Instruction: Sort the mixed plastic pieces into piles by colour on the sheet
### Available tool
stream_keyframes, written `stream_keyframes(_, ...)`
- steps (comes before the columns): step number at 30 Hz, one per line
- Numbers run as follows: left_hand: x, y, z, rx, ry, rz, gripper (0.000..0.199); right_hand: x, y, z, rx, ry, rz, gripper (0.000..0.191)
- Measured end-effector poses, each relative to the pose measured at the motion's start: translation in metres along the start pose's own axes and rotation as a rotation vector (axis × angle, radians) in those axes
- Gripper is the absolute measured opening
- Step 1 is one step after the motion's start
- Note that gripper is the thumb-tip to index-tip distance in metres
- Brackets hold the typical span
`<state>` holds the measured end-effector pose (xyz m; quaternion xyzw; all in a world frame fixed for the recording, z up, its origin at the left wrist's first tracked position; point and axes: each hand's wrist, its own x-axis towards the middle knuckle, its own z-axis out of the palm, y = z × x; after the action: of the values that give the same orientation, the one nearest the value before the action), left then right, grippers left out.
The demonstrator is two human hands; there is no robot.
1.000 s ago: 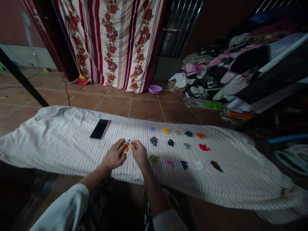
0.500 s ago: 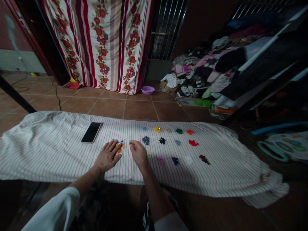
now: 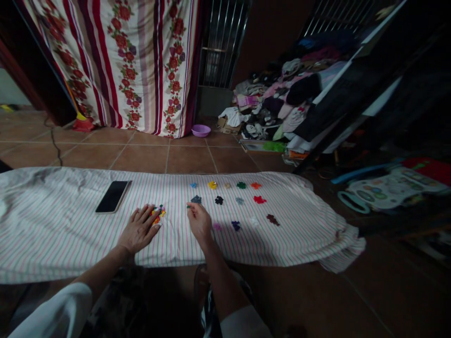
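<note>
My left hand [image 3: 140,228] lies flat, fingers spread, its fingertips on a mixed pile of small coloured pieces [image 3: 159,215]. Between the thumb and fingers of my right hand [image 3: 199,221] a small green piece [image 3: 189,207] is pinched above the striped cloth [image 3: 176,249]. Close beyond that hand is a heap of dark grey pieces [image 3: 196,200]. Further right lie single-colour heaps, among them black pieces [image 3: 219,200], dark green pieces [image 3: 241,185], red pieces [image 3: 260,199], purple pieces [image 3: 236,226] and brown pieces [image 3: 272,219]. The pieces are too small to tell their exact kind.
A smartphone [image 3: 113,196] lies on the cloth to the left. Beyond the table are a flowered curtain [image 3: 148,70], a purple basin [image 3: 200,131] and a large pile of clothes [image 3: 275,98]. A toy-like panel [image 3: 373,188] stands at the right.
The view has swung to the right. My right hand, with the green piece pinched, has moved right, away from the mixed pile; my left hand stays on that pile.
</note>
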<state>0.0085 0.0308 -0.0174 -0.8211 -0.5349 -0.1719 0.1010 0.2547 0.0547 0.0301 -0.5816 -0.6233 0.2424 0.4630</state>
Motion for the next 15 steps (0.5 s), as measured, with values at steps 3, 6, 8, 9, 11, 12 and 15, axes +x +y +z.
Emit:
stream_keyframes(3,0.0,0.0,0.0,-0.016,0.001,-0.018,0.051,0.0,0.012,-0.006,0.017,0.059,0.006,0.028)
stream_keyframes(6,0.001,0.0,0.0,-0.035,0.0,-0.028,0.051,-0.001,0.023,-0.015,0.04,0.117,0.03,0.03)
stream_keyframes(8,0.001,0.0,0.0,-0.043,-0.01,-0.033,0.052,-0.002,0.03,-0.023,0.038,0.137,0.033,0.031)
stream_keyframes(9,0.001,-0.001,0.0,-0.047,-0.017,-0.035,0.051,-0.003,0.033,-0.028,0.036,0.139,0.032,0.031)
stream_keyframes(11,0.002,0.0,-0.001,-0.051,-0.034,-0.037,0.051,-0.005,0.04,-0.037,0.041,0.138,0.042,0.032)
stream_keyframes(12,0.002,0.0,-0.002,-0.05,-0.043,-0.036,0.051,-0.006,0.044,-0.041,0.047,0.142,0.061,0.033)
stream_keyframes(15,0.002,0.001,-0.003,-0.047,-0.058,-0.029,0.05,-0.006,0.058,-0.053,0.078,0.166,0.156,0.035)
